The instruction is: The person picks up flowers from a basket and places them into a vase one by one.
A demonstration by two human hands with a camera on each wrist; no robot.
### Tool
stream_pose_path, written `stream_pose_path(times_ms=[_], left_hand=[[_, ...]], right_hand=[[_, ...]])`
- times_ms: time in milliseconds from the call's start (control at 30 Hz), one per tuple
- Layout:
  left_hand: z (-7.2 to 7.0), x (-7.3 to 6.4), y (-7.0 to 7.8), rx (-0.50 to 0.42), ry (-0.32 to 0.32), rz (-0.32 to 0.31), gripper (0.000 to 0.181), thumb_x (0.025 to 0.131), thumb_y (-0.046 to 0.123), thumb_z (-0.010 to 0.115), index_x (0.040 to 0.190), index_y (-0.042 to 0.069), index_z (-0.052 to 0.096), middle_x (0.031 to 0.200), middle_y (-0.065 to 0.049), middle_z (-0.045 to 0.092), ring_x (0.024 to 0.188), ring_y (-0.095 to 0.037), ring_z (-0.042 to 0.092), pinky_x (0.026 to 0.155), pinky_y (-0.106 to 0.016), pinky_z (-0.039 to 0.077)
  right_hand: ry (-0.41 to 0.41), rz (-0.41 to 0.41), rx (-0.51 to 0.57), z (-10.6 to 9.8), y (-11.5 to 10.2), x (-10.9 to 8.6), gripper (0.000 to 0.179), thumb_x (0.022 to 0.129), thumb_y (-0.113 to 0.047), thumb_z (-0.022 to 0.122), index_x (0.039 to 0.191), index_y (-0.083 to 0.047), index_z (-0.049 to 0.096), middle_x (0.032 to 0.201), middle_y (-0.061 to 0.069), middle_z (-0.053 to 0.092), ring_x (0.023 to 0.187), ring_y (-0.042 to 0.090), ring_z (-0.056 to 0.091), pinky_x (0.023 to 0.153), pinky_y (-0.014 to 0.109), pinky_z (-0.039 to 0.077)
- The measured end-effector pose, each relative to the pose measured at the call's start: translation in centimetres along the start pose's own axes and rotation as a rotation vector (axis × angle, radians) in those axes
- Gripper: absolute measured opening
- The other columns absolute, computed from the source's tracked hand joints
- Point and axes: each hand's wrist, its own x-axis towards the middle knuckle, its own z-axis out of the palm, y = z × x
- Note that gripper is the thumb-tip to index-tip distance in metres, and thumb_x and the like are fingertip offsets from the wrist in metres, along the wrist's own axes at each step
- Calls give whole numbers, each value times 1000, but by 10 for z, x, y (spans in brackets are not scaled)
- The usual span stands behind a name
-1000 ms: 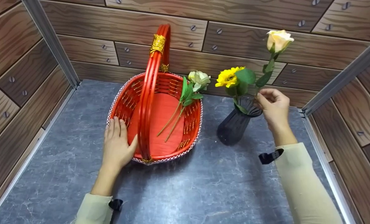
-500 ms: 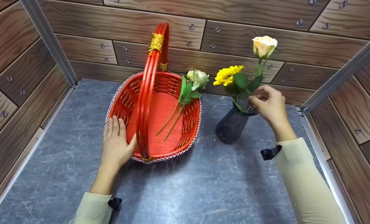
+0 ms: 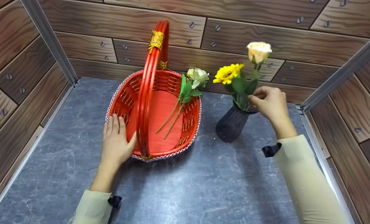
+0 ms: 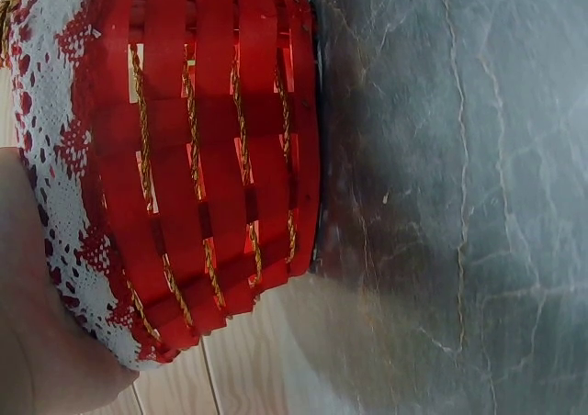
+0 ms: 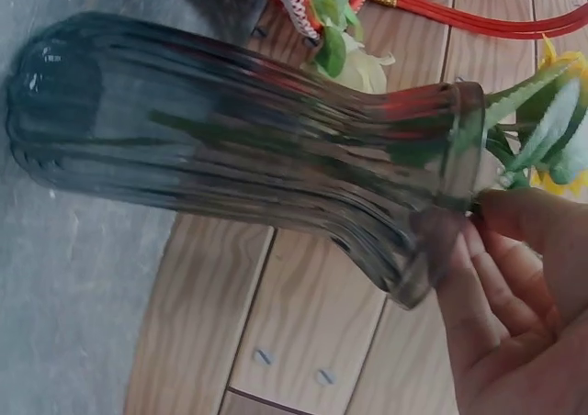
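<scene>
My left hand (image 3: 116, 144) rests with straight fingers on the left rim of a red woven basket (image 3: 161, 124). In the left wrist view, part of that hand (image 4: 37, 323) lies against the basket's white lace edging (image 4: 50, 149). My right hand (image 3: 272, 104) pinches the stem of a pale peach rose (image 3: 258, 52) at the mouth of a dark ribbed glass vase (image 3: 231, 124). A yellow daisy-like flower (image 3: 228, 74) stands in the vase. In the right wrist view, thumb and fingertips (image 5: 501, 213) meet close beside the vase's rim, and stems show through the glass.
A cream flower (image 3: 198, 77) with two thin stems leans inside the basket, its bloom over the right rim. The basket's tall red handle (image 3: 146, 93) arches over it. Wood-patterned walls (image 3: 234, 34) with metal posts (image 3: 48, 40) enclose the grey marbled tabletop (image 3: 178, 189).
My right hand has moved slightly left over the vase, and the rose has come down and left, its stem sinking into the vase. The left hand stays on the basket rim.
</scene>
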Motion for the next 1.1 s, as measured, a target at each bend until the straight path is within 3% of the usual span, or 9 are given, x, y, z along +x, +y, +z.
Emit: stream_pose_path(times_ms=[267, 567, 700, 933, 1100], left_hand=[[-1, 0, -1, -6, 12, 0, 79, 100, 46, 45, 152, -10, 28, 161, -31, 17, 151, -45, 10, 123, -56, 7], [-2, 1, 0, 4, -29, -9, 80, 101, 49, 41, 154, -8, 23, 162, -30, 14, 152, -43, 5, 124, -54, 4], [-2, 1, 0, 9, -28, -11, 79, 101, 49, 41, 154, -7, 22, 162, -30, 14, 152, -43, 5, 123, -55, 4], [0, 0, 0, -6, 13, 3, 80, 100, 47, 45, 152, -10, 26, 161, -30, 17, 152, -44, 10, 123, -56, 7], [1, 0, 0, -15, 23, 5, 80, 99, 46, 46, 152, -11, 27, 161, -30, 17, 151, -44, 10, 123, -55, 7]], right_hand=[[6, 10, -20, -11, -3, -8, 23, 86, -30, 76, 97, -10, 78, 82, 7, 77, 57, 0, 59, 77, 32, 43], [43, -24, 64, -13, -14, -20, 23, 86, -32, 77, 97, -12, 78, 85, 6, 77, 60, -6, 62, 53, 15, 47], [56, -50, 193, -8, -27, -26, 21, 86, -28, 78, 97, -9, 78, 81, 2, 76, 62, -1, 66, 54, 15, 50], [-7, -83, 589, 10, -57, -37, 21, 87, -10, 77, 100, 7, 74, 79, 4, 75, 69, 12, 71, 66, 31, 61], [-43, -94, 709, 25, -72, -42, 19, 87, -5, 76, 97, 11, 72, 77, 2, 73, 69, 16, 71, 67, 35, 61]])
